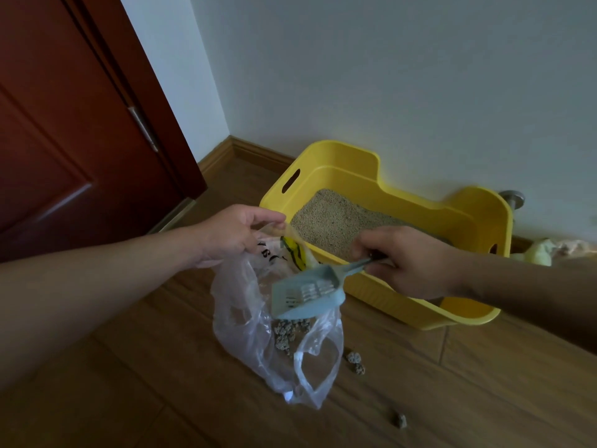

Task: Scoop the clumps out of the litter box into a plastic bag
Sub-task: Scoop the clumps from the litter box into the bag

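Observation:
A yellow litter box (339, 163) with tan litter (332, 218) stands against the wall. My left hand (229, 234) pinches the rim of a clear plastic bag (245, 318), holding it up off the wooden floor. My right hand (410, 260) grips the handle of a pale blue slotted scoop (307, 292), which is tipped over the bag's mouth. Grey clumps (287, 334) lie inside the bag. Two clumps (355, 362) lie on the floor just right of the bag, and another clump (400, 419) lies nearer to me.
A dark red door (64, 124) stands at the left, its frame meeting the wooden skirting (245, 150) in the corner. A metal doorstop (512, 200) sits behind the box's right end. Pale crumpled material (539, 252) lies at the far right.

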Demonstrator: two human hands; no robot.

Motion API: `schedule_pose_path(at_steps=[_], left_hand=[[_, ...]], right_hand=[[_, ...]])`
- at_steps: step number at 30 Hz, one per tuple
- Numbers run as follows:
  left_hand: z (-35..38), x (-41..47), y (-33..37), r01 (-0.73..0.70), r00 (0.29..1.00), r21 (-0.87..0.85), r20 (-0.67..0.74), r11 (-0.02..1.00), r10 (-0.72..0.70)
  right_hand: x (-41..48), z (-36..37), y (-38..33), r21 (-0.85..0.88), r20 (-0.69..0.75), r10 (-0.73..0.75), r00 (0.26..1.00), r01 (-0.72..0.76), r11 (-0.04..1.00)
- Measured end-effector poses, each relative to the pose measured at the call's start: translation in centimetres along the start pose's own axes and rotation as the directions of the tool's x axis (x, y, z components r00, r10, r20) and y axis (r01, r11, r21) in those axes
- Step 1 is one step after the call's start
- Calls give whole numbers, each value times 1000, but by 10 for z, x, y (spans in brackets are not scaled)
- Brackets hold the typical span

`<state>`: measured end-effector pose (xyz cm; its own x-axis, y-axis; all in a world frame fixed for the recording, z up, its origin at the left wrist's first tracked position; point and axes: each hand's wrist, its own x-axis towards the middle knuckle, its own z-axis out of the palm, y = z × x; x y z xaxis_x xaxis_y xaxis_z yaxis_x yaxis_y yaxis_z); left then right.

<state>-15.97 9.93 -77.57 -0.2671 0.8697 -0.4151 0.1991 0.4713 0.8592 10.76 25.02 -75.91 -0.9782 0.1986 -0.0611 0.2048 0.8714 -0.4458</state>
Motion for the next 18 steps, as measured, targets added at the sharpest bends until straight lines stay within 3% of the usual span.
schedule_pose_path(at_steps=[8, 13, 18], left_hand=[[10, 11, 5, 0, 1000, 16, -13, 1000, 1], [8, 18, 1, 12, 1000, -11, -26, 1000, -12], [8, 23, -5, 8, 1000, -52, 2, 999, -8]], right_hand=[[-28, -11, 19, 169, -93, 230, 969, -212, 963], [-23, -7, 35, 289, -108, 464, 879, -419, 861], [9, 14, 48, 314, -31, 587, 809, -550, 774]])
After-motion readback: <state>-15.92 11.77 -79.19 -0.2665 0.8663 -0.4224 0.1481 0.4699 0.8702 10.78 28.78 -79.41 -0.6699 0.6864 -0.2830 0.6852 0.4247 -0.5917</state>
